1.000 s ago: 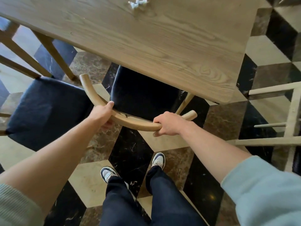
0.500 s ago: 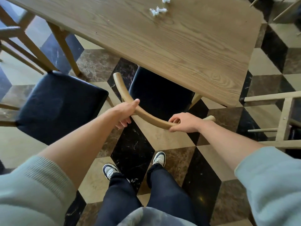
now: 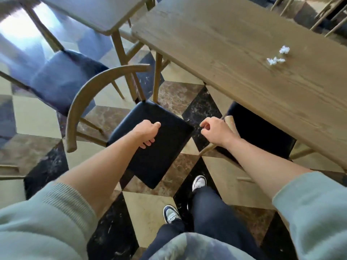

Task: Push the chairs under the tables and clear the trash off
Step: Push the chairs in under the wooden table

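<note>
Two white crumpled paper scraps (image 3: pixel 276 61) lie on the wooden table (image 3: pixel 216 40) at the right. One chair's black seat (image 3: pixel 262 132) sits under that table, and only the end of its curved backrest (image 3: pixel 229 120) shows. My right hand (image 3: pixel 216 132) hovers right beside that end, fingers loosely curled, with nothing in them. A second chair stands out on the floor, its black seat (image 3: pixel 155 156) below my left hand (image 3: pixel 146 134) and its curved wooden backrest (image 3: pixel 78 107) to the left. My left hand holds nothing.
A second table (image 3: pixel 93 12) stands at the top left, close to the first. A third chair with a dark seat (image 3: pixel 62 81) is under it on the left. More chair legs (image 3: pixel 328 17) show at the top right. My feet (image 3: pixel 199 182) are on the checkered floor.
Both hands have let go of the backrest of the chair under the table. My view and my left hand have swung left to the second chair.
</note>
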Demonstrator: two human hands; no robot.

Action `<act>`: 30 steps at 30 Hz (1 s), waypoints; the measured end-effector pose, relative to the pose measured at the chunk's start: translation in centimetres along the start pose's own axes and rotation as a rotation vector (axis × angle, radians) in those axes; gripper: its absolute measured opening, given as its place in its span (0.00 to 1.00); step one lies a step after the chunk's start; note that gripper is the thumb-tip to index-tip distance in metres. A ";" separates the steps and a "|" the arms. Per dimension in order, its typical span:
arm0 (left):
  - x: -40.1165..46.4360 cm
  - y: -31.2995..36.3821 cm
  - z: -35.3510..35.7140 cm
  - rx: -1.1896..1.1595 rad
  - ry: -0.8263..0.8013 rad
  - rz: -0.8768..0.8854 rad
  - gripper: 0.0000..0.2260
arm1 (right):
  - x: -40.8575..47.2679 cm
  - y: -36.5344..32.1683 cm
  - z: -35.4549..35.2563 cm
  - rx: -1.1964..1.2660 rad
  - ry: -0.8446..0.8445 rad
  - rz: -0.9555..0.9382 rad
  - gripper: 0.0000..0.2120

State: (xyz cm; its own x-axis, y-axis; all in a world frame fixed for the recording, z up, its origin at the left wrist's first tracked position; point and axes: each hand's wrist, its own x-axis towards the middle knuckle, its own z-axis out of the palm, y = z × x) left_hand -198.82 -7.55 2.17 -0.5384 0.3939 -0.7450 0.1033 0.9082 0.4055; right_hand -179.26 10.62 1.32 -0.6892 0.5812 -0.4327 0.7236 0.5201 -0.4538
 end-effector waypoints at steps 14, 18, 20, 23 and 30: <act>12.0 -5.7 -22.4 0.148 0.487 0.135 0.09 | 18.9 -23.0 10.9 0.060 -0.383 -0.129 0.09; 18.2 -5.8 -26.3 0.215 0.419 0.214 0.23 | 21.1 -28.6 16.0 0.142 -0.540 -0.122 0.18; 22.3 -5.4 -27.4 0.186 0.243 0.284 0.26 | 21.9 -32.1 18.6 0.274 -0.643 -0.046 0.29; 25.5 -4.2 -27.6 0.246 0.023 0.382 0.17 | 22.0 -36.0 21.9 0.393 -0.772 0.002 0.46; 28.9 -6.6 -29.5 0.157 -0.090 0.450 0.12 | 21.2 -43.2 26.3 0.673 -0.681 0.276 0.33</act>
State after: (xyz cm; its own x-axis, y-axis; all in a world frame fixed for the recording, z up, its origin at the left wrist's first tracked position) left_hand -239.74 -6.28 -6.43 -0.3379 0.7571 -0.5592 0.4381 0.6524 0.6184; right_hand -226.14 -15.92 -8.76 -0.5277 0.0356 -0.8487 0.8345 -0.1650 -0.5257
